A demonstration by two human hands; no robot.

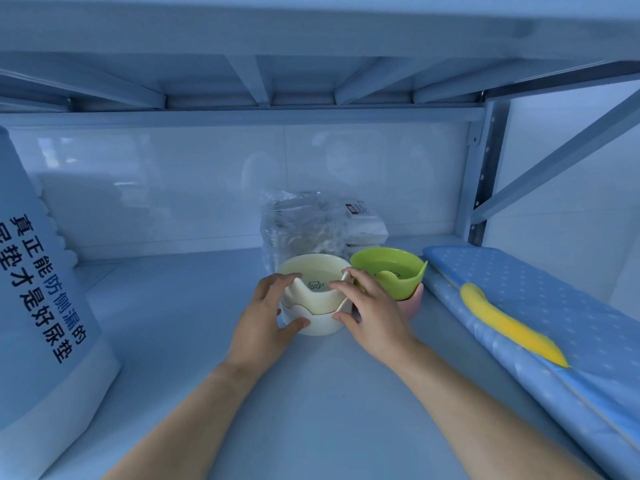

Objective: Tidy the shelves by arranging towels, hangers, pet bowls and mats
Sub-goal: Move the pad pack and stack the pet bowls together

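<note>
A cream pet bowl [313, 271] with cat-ear rim and a paw print inside sits nested on a white bowl [320, 323] in the middle of the shelf [194, 323]. My left hand [263, 315] grips the stack's left side, thumb on the white bowl. My right hand [370, 315] grips its right side, fingers over the rim. Right beside it a green bowl [388, 268] sits nested on a pink bowl [414, 301]. A blue dotted mat [554, 306] with a yellow shape lies along the right.
A large white pad package [38, 289] with printed characters stands at the left. A clear plastic bag [301, 226] and white folded packs [365, 226] sit behind the bowls by the back wall. A metal post [483, 174] and the upper shelf's underside close in above.
</note>
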